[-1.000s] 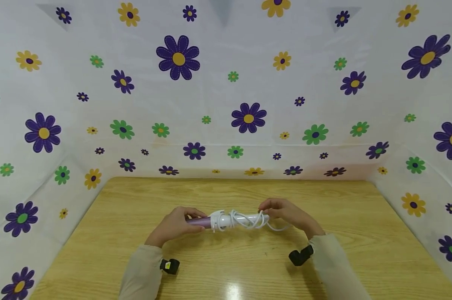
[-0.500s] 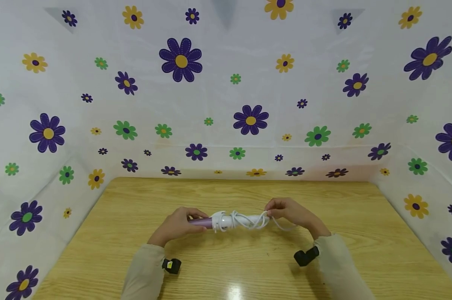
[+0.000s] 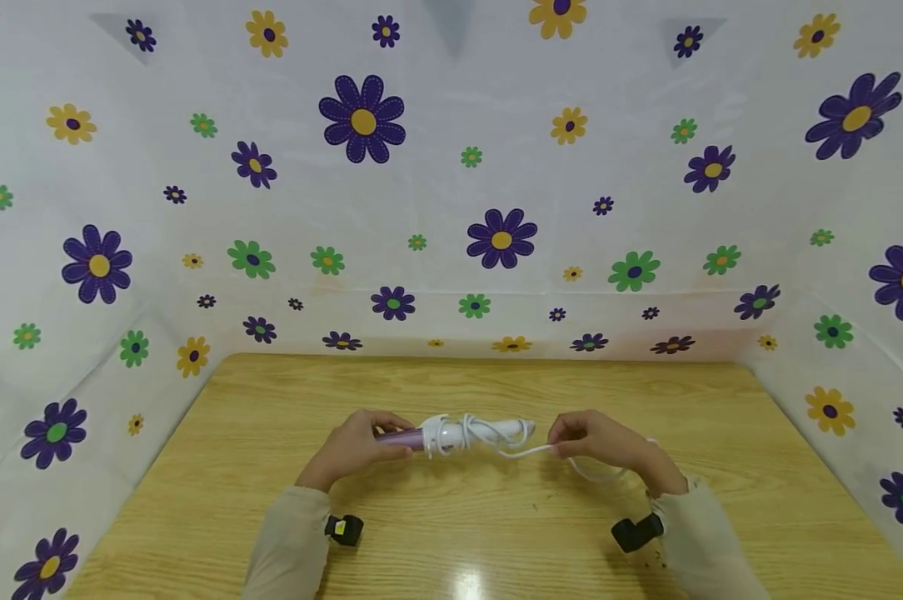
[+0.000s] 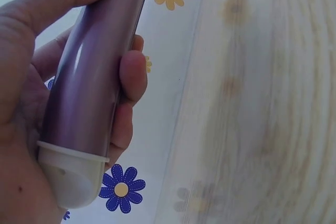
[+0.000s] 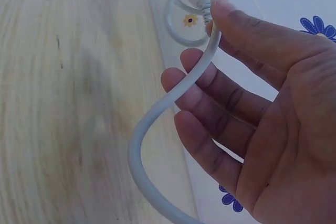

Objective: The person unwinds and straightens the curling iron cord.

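Note:
A curling iron (image 3: 451, 436) with a purple barrel and a white handle is held level above the table, its handle toward the right. My left hand (image 3: 350, 450) grips the purple barrel (image 4: 94, 77); in the left wrist view the fingers wrap round it, and the white tip (image 4: 73, 177) lies by the palm. White cord (image 3: 526, 452) is looped loosely around the handle. Right of the handle's end, my right hand (image 3: 605, 437) pinches that cord between thumb and forefinger. In the right wrist view, the cord (image 5: 137, 145) curves down past the other fingers.
The wooden table (image 3: 451, 525) lies beneath both hands. White sheeting (image 3: 436, 192) with purple, yellow and green flowers walls in the back and both sides. Black wrist cameras (image 3: 344, 530) sit on both sleeves.
My right hand has moved right, away from the handle's end, drawing a stretch of cord out with it. The left hand still holds the barrel in nearly the same place.

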Demonstrator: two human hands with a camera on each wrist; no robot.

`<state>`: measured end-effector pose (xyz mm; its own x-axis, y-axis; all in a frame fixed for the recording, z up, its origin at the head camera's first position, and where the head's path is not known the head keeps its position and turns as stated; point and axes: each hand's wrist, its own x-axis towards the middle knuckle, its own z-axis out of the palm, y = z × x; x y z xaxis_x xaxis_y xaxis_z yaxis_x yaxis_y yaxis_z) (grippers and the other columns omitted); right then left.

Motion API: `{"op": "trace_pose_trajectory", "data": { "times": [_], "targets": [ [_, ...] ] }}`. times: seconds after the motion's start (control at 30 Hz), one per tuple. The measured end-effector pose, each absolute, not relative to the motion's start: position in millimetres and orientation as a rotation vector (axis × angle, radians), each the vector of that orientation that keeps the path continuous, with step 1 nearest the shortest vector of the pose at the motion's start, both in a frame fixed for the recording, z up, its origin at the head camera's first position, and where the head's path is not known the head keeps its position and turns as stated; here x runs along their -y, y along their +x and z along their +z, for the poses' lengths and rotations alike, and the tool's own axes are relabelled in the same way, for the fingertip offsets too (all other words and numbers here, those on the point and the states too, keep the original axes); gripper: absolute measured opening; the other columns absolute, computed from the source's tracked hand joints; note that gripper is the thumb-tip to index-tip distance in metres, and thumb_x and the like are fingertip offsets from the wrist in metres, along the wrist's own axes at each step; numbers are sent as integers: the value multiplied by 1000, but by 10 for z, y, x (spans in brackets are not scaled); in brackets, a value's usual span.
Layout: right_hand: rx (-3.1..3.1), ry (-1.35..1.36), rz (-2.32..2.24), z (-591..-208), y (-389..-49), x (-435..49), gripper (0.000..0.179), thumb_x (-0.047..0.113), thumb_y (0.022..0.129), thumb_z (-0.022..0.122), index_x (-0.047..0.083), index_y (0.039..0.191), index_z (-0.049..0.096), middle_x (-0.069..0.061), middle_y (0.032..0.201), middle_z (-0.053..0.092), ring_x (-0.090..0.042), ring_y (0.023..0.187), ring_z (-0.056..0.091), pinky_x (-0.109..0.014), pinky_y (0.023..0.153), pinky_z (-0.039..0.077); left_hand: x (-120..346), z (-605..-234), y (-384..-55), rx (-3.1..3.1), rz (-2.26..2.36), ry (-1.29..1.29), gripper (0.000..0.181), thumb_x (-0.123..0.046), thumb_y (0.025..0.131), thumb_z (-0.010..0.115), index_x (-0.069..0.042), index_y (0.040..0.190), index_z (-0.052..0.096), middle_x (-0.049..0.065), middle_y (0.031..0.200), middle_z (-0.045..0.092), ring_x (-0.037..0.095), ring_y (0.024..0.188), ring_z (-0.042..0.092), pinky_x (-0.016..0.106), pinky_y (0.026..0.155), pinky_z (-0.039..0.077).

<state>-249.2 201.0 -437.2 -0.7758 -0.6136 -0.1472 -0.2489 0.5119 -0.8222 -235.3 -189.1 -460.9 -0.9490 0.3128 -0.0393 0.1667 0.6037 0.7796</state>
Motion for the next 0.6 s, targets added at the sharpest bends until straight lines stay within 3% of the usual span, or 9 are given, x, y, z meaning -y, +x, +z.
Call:
{"op": "trace_pose_trajectory", "data": {
  "times": [0.17, 0.3, 0.4, 0.6],
  "targets": [
    [-2388, -706, -1147, -4453, -2501, -2014, 18, 20, 94, 62, 2, 96, 65, -18, 92, 67, -11, 77, 57, -26, 72, 48, 1876, -4596, -2359, -2663, 1274, 384, 34, -34, 76, 81, -24, 107, 72, 3, 104, 69, 17, 86, 60, 32, 72, 48],
    [-2585, -649, -1045, -4486, -2553, -2011, 11, 17, 93, 63, 7, 91, 65, -9, 86, 67, -10, 74, 54, -25, 67, 44, 1871, -4581, -2361, -2650, 1290, 414, 34, -34, 76, 80, -23, 108, 72, 3, 106, 69, 17, 87, 61, 33, 74, 49],
    [-2730, -586, -972, -4496, -2601, -1987, 7, 17, 92, 64, 12, 88, 64, -2, 85, 66, -11, 76, 54, -28, 68, 43, 1877, -4573, -2357, -2627, 1307, 451, 35, -36, 77, 80, -23, 108, 72, 4, 106, 69, 17, 87, 61, 33, 74, 50],
    [-2933, -552, -907, -4470, -2657, -1930, 6, 20, 91, 65, 15, 88, 65, -2, 92, 68, -18, 87, 61, -39, 75, 49, 1881, -4555, -2347, -2624, 1249, 458, 34, -37, 77, 80, -24, 107, 72, 3, 106, 68, 17, 86, 60, 32, 72, 50]
  ]
}}
